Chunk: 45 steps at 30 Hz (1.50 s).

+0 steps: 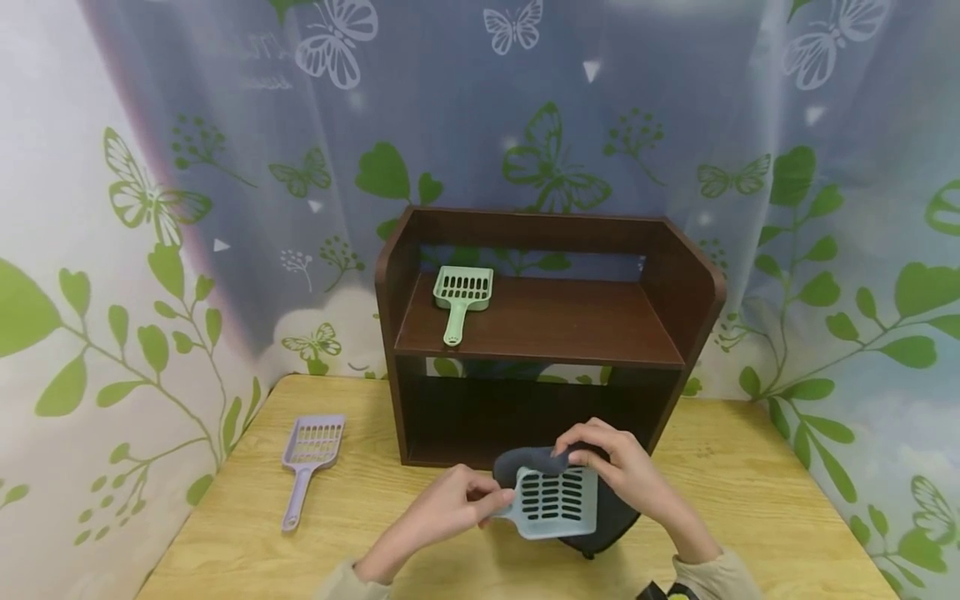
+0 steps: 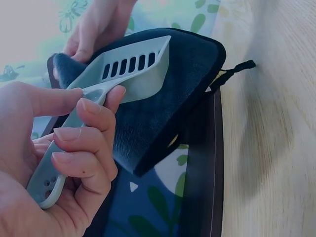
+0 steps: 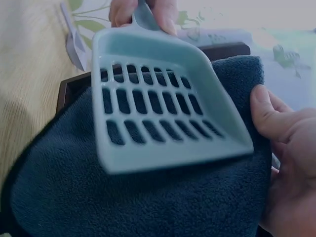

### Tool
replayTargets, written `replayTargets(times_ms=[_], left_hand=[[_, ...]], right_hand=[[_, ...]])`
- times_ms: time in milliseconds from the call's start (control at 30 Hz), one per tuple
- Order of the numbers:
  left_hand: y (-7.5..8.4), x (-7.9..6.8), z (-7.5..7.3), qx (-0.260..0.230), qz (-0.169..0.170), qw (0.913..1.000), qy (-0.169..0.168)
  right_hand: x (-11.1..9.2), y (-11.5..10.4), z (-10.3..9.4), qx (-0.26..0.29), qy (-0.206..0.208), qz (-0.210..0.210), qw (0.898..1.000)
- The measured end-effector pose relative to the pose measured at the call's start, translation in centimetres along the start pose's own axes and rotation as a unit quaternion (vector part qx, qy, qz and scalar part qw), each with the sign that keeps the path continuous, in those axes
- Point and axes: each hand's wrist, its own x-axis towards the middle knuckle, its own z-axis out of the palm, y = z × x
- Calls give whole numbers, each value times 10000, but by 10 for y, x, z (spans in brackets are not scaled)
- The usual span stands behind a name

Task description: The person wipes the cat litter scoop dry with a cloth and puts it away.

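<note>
My left hand (image 1: 463,502) grips the handle of a pale blue litter scoop (image 1: 558,532), its slotted pan pointing right. In the left wrist view the fingers (image 2: 81,138) curl round the handle, thumb on top. My right hand (image 1: 618,467) pinches the edge of a dark blue cloth (image 3: 148,202) with a hanging loop, thumb in front as the right wrist view shows. The cloth hangs behind and below the scoop's pan, its upper edge folded along the pan's side. Both are held in front of the shelf's lower opening.
A dark brown two-tier shelf (image 1: 540,360) stands on the wooden table (image 1: 720,475). On its upper board lies a green litter scoop (image 1: 462,292). A purple litter scoop (image 1: 307,458) lies on the table at left. Printed curtains (image 1: 465,100) hang behind and at both sides.
</note>
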Motion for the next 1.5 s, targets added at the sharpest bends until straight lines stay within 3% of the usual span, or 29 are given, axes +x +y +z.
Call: replayTargets(times_ms=[133,233,400,533,733,867,1033,1167,1333,1500], left_hand=[[-2,-1,-2,-139,-119,9997,135],[-2,-2,-3,-239,-200,9992,248],[-3,-2,-3,-427,-185,9985,306],[-6,0,-2,-904,-198,9955,206],[-7,2,4,-1895,-555,9797,342],[-5,3,9,-2499,-735,9642,488],[-4,5,16,-3010,-744,9490,568],[-1,9,21,-3318,-854,9368,705],[2,14,30,-3669,-994,9208,871],[3,15,36,-3804,-1064,9123,1076]], right_hand=[[-8,7,-3,290,285,213,9989],[-13,11,-2,733,455,634,9943],[-18,11,6,1225,1142,1605,9727],[-18,6,17,1480,1864,2374,9418],[-13,0,31,2211,2657,3284,8790],[-10,-3,40,2534,3057,3482,8492],[-8,-9,57,2617,3711,3400,8235],[-8,-11,70,2359,4227,3065,8196],[-8,-8,81,1870,4570,2536,8318],[-11,-5,86,1341,4732,2341,8386]])
